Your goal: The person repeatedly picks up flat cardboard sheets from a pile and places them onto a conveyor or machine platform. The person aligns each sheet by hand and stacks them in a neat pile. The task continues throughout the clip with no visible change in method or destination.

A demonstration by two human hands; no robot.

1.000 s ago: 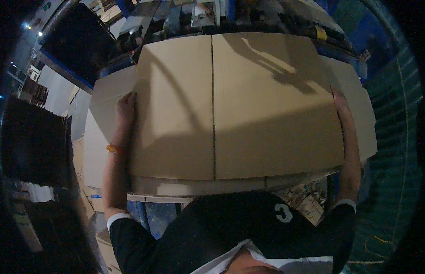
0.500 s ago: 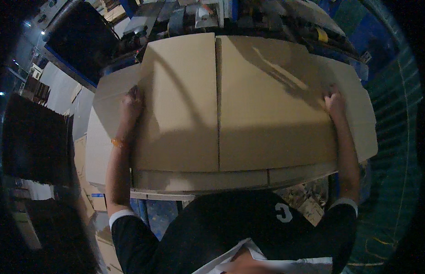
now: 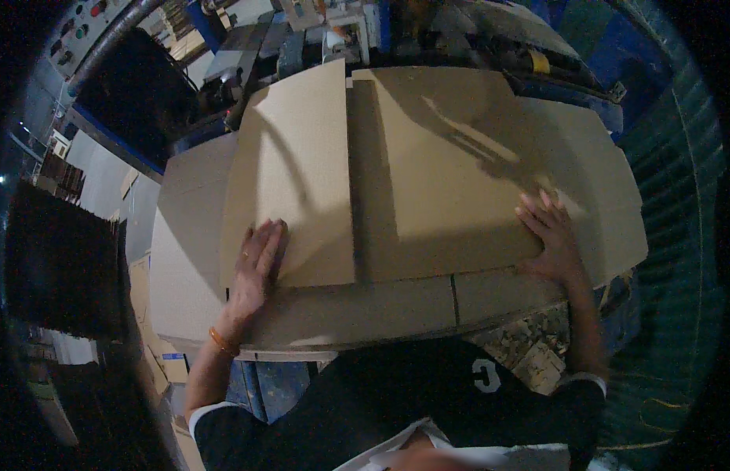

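A brown folded cardboard sheet (image 3: 451, 243) lies on top of a stack of flat cardboard sheets (image 3: 188, 235). Its left panel (image 3: 318, 228) stands up a little at the inner edge, with a dark strip of shadow beside it. My left hand (image 3: 259, 255) rests flat near that panel's front left corner, fingers together and stretched out. On the right panel (image 3: 435, 157) my right hand (image 3: 551, 235) lies with its fingers spread, near the panel's right side. Neither hand grips anything.
Behind the stack is a machine with rollers and belts (image 3: 290, 51). A control panel with buttons (image 3: 86, 27) is at the far left, above a dark blue machine part (image 3: 137, 102). Cardboard scraps (image 3: 537, 353) lie below the stack's front right. A green corrugated surface (image 3: 671, 259) is at right.
Both hands have come nearer to me and inward, from the sheet's sides onto its panels. The left panel's inner edge has lifted, and the gap between the panels is wider.
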